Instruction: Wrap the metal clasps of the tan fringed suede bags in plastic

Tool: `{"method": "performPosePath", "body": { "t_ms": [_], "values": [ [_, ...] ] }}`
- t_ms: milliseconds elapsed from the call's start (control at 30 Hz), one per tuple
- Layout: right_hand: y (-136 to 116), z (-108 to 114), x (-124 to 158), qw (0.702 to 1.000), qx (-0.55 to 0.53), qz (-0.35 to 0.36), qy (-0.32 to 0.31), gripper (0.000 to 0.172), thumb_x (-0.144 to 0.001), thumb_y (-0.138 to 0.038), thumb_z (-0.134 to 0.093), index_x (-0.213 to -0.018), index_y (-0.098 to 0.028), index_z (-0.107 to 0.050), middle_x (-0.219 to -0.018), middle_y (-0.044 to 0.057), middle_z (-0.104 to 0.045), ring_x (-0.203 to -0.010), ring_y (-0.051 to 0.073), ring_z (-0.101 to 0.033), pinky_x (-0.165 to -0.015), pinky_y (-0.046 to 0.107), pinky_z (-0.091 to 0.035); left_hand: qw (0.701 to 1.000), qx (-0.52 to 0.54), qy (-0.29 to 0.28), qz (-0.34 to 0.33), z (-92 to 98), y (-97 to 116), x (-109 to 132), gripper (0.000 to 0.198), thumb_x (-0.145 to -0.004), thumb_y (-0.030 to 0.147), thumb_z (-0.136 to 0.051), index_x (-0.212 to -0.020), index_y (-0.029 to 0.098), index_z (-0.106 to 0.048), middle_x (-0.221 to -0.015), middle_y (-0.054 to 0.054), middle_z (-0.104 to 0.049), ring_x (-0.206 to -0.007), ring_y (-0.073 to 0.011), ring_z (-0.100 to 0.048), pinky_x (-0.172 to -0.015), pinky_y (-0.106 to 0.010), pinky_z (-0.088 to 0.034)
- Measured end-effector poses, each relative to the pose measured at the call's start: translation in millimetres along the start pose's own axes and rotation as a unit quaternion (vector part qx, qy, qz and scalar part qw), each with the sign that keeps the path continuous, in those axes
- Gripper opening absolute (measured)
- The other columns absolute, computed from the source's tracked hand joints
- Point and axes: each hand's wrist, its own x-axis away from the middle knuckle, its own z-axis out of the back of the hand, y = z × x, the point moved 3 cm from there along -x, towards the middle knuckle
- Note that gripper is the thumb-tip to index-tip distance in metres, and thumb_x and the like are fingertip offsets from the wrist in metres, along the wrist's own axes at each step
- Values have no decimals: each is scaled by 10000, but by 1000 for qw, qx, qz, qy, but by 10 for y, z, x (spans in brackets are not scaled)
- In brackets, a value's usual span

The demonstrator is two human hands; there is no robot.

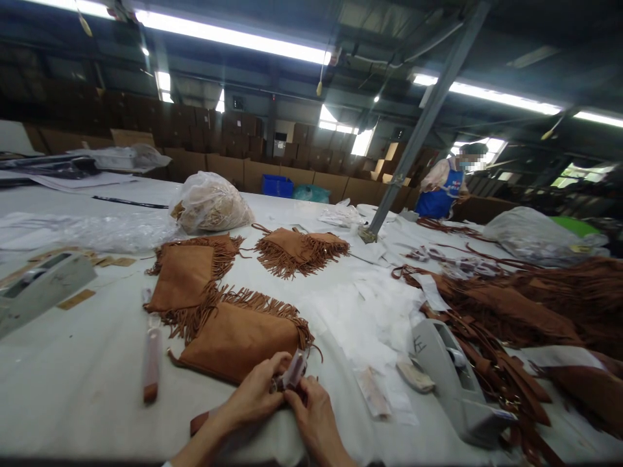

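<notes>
Now a slim, translucent-wrapped strip is pinched by left hand and right hand, seemingly being adjusted, steady handling needed next.

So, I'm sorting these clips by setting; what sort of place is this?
Probably a bag workshop or packing floor: fringed brown bags lie on a broad white work table, and brown boxes are stacked at the back.
</notes>
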Motion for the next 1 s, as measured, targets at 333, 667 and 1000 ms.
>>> {"method": "performPosePath", "body": {
  "t_ms": [333,667,1000],
  "values": [
    [45,130,69,986,-149,-74,-13,505,-557,-149,-751,-1049,-236,-678,-812,5,-651,-625,146,-544,-584,249,-431,995,11,93,-25,-71,2,-38,161,-763,213,-577,-690,198,-721,-916,-55,-711,-918,-241,-582,-848,-343,-425],
    [66,225,-32,976,-201,-79,17,326,-587,-447,-792,-678,-143,-715,-511,-19,-570,-508,115,-474,-530,241,-392,983,-146,31,-110,-282,36,20,269,-895,189,-411,-973,210,-667,-863,-71,-689,-825,-233,-561,-770,-371,-394],
    [210,217,-38,965,-231,-117,31,344,-582,-447,-793,-697,-138,-696,-510,-15,-588,-475,108,-474,-482,227,-355,996,-49,63,-38,-80,55,-17,253,-789,269,-622,-1034,223,-661,-941,-49,-665,-886,-216,-572,-797,-314,-437]
  ]
}}
